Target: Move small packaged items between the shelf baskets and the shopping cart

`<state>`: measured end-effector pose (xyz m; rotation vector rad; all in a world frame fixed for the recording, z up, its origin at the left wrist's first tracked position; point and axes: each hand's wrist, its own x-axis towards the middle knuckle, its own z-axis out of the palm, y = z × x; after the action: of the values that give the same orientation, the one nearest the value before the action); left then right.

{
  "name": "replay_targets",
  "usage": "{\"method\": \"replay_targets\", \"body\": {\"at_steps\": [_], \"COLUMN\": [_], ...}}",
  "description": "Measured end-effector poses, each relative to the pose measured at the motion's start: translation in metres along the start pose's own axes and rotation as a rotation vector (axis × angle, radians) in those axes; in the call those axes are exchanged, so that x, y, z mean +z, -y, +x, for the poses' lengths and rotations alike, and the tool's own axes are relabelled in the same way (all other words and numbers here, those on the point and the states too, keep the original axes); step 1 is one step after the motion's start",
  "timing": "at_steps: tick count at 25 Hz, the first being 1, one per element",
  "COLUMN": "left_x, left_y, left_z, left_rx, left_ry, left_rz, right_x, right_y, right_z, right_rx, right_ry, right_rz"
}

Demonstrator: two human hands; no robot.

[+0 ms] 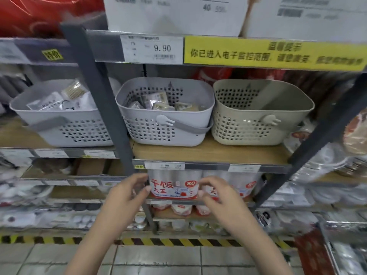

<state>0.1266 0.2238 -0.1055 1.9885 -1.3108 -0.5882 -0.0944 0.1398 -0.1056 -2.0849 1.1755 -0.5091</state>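
Observation:
Three perforated baskets stand on the wooden shelf. The left grey basket (pixel 59 126) holds clear and white packets (pixel 59 100). Small tan and clear packets (pixel 158 104) fill the middle grey basket (pixel 166 124). No items show inside the beige basket (pixel 260 124) on the right. Below them, my left hand (pixel 127 195) and my right hand (pixel 216 197) hover side by side in front of the lower shelf. Their fingers are loosely curled, and nothing shows in either hand. Between them sits a red-labelled pack (pixel 174 187) on that lower shelf.
A dark grey upright post (pixel 103 100) runs between the left and middle baskets, and a slanted brace (pixel 317 135) crosses at right. Price tags and a yellow notice (pixel 274 54) line the upper shelf edge. A wire frame (pixel 337 245), possibly the cart, shows at lower right. Tiled floor lies below.

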Motion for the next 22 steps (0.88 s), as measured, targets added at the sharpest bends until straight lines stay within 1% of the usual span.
{"method": "replay_targets", "body": {"at_steps": [2,6,8,10,14,16,19,21,22], "left_x": [-0.007,-0.018,-0.020,-0.021,-0.018,-0.020,-0.023,-0.029,-0.032], "left_y": [-0.017,-0.049,-0.061,-0.067,-0.063,-0.060,-0.066,-0.072,-0.074], "left_z": [0.021,0.069,0.092,0.114,0.144,0.149,0.151,0.158,0.165], "left_rx": [0.080,0.251,0.285,0.290,0.296,0.290,0.292,0.249,0.187], "left_ry": [-0.043,-0.212,-0.285,-0.322,-0.313,-0.327,-0.368,-0.345,-0.295], "left_rz": [0.012,0.070,0.123,0.194,0.451,0.523,0.478,0.392,0.364], "right_x": [-0.018,-0.046,-0.052,-0.057,-0.060,-0.057,-0.059,-0.062,-0.063], "right_y": [0.011,0.024,0.027,0.026,0.019,0.015,0.015,0.021,0.025], "right_z": [0.018,0.072,0.099,0.125,0.164,0.174,0.183,0.191,0.198], "right_rx": [-0.048,-0.201,-0.259,-0.308,-0.376,-0.422,-0.373,-0.302,-0.282], "right_ry": [-0.059,-0.230,-0.303,-0.340,-0.303,-0.332,-0.363,-0.305,-0.267], "right_rz": [-0.003,-0.036,-0.055,-0.115,-0.244,-0.297,-0.293,-0.331,-0.362]}}
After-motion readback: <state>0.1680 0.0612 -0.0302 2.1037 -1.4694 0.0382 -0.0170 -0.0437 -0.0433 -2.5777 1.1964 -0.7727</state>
